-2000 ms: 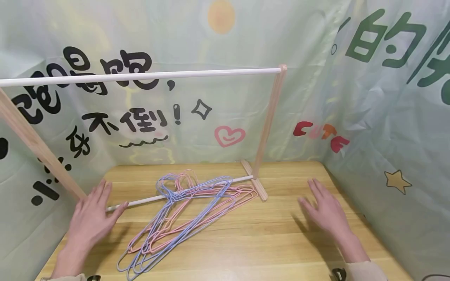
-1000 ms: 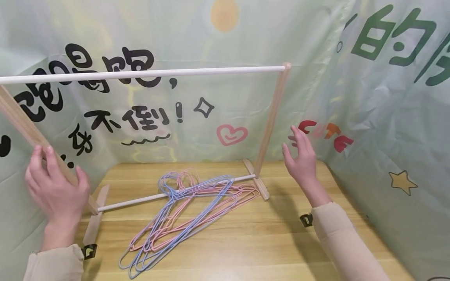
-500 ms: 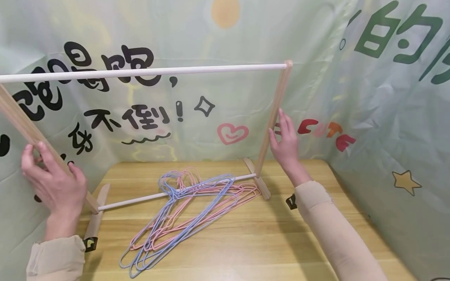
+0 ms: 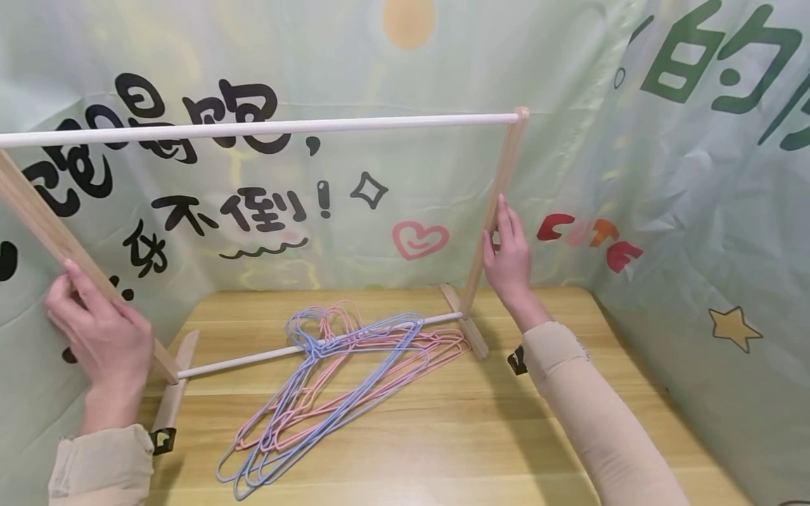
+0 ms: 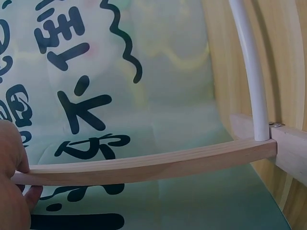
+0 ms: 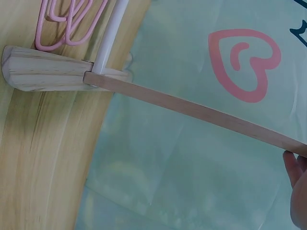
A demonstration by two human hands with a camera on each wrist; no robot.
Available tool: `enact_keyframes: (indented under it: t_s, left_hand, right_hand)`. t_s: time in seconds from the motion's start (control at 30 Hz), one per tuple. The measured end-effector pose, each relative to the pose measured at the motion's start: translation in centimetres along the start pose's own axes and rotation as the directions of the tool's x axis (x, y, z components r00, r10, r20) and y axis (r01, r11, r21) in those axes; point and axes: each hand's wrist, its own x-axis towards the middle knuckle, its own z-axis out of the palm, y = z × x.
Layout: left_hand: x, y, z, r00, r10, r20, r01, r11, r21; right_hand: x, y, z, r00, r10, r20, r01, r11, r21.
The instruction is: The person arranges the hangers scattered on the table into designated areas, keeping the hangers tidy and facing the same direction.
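Note:
A small clothes rack has wooden posts and a white top bar (image 4: 316,126). My left hand (image 4: 104,337) grips its left post (image 4: 38,204) partway up, and in the left wrist view the fingers lie on both sides of that post (image 5: 144,170). At the right post (image 4: 506,165), my right hand (image 4: 509,256) holds the wood between thumb and fingers, partly hidden at the edge of the right wrist view. Below, blue hangers (image 4: 311,355) and pink hangers (image 6: 41,24) lie in a loose pile across the rack's white lower bar (image 4: 240,361).
The rack's feet, one on the left (image 4: 169,402) and one on the right (image 4: 473,339), stand on a wooden table (image 4: 436,429). Printed fabric (image 4: 354,260) with lettering encloses the table's back and sides.
Both hands have risen from low over the table to the rack's posts, the left first, then the right moving inward. The hangers have stayed in place.

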Motion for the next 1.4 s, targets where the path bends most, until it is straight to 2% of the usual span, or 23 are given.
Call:
enact_keyframes:
  t_s: [0.4,0.7,0.93,1.1,1.27,1.4]
  left_hand:
    - [0.0,-0.5,-0.2,0.997,-0.026,0.072,0.021,0.997,0.074]
    - [0.2,0.0,0.2,0.988,-0.047,0.148,0.038,0.997,0.06]
    - [0.3,0.5,1.5,0.983,-0.011,0.181,0.008,1.0,0.015]
    - [0.3,1.4,2.6,0.975,0.0,0.221,-0.002,1.0,0.006]
    - [0.4,2.3,3.8,0.964,0.03,0.263,-0.022,0.999,-0.033]
    - [0.5,2.8,5.1,0.952,0.028,0.306,-0.012,0.999,-0.053]
  right_hand:
    - [0.2,-0.3,-0.3,1.0,-0.006,-0.015,0.005,0.999,-0.034]
    - [0.0,0.2,-0.8,0.999,0.012,-0.043,-0.013,1.0,-0.023]
    - [-0.1,1.0,-1.9,0.996,0.005,-0.087,-0.009,0.999,-0.043]
    - [-0.2,2.0,-2.9,0.994,0.001,-0.109,-0.007,0.999,-0.048]
    - [-0.5,3.2,-4.0,0.994,0.019,-0.106,-0.027,0.997,-0.071]
    - [-0.6,4.1,-4.9,0.992,0.022,-0.122,-0.033,0.996,-0.087]
